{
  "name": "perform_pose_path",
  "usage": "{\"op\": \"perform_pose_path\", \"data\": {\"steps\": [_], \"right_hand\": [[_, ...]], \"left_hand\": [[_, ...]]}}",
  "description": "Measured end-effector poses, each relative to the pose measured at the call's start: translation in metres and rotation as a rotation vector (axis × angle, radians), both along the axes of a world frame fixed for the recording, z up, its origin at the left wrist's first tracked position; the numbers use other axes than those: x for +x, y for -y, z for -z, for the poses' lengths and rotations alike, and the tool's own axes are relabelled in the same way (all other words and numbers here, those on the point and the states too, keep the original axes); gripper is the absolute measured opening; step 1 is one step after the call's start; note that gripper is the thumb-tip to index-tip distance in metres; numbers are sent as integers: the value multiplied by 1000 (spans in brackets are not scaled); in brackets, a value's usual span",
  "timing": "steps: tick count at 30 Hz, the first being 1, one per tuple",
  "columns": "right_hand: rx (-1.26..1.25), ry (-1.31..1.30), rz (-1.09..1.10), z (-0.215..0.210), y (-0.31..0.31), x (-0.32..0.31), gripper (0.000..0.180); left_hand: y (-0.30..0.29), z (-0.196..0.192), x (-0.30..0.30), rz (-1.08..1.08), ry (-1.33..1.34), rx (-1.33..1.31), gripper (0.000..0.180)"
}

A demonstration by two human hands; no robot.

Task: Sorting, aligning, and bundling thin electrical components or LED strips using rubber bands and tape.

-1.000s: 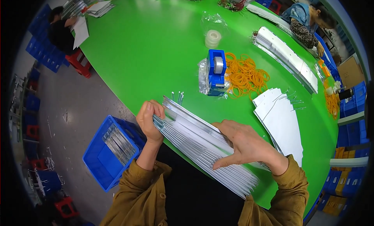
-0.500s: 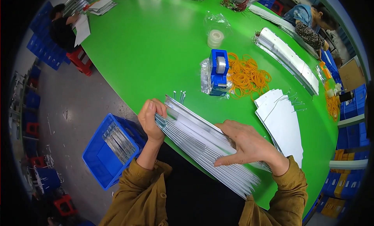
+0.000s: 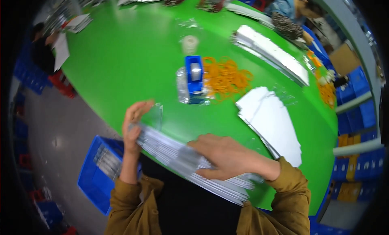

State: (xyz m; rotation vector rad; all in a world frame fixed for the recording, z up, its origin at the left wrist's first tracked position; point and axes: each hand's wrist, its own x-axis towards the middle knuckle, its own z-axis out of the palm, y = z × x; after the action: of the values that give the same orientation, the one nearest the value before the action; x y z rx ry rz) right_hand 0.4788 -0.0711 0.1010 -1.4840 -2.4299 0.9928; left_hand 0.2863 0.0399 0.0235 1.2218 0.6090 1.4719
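A stack of thin silvery-white flat strips (image 3: pixel 214 184) lies slantwise at the near edge of the table, in front of my body. My right hand (image 3: pixel 227 156) grips the stack past its middle, with thumb on the near side and fingers on the far side. A blurred grey patch shows on the strips beside its fingers. At the stack's left end is my left hand (image 3: pixel 131 127), its thumb against the end and its fingers raised and apart. Thin wires (image 3: pixel 161 113) stick up beyond that end. Motion smears both hands somewhat.
On the green table (image 3: pixel 133 64) are a blue tape dispenser (image 3: pixel 194 79), orange rubber bands (image 3: pixel 227 77), a tape roll (image 3: pixel 189 44) and fanned white panels (image 3: pixel 271 121). A blue bin (image 3: pixel 91 182) with strips stands at left. Two people work farther off.
The view has shifted, and the stack has closed up into a more compact bundle. My left fingers have loosened from its end and spread upward. The right hand keeps its hold.
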Motion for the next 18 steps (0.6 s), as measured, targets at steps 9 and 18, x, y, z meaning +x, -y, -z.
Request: {"op": "perform_pose_path", "data": {"steps": [9, 18], "right_hand": [[645, 380, 795, 64, 70, 112, 69], [652, 412, 905, 26, 92, 145, 21]], "left_hand": [[-1, 13, -14, 207, -102, 22, 28], [8, 7, -6, 98, -149, -42, 29]]}}
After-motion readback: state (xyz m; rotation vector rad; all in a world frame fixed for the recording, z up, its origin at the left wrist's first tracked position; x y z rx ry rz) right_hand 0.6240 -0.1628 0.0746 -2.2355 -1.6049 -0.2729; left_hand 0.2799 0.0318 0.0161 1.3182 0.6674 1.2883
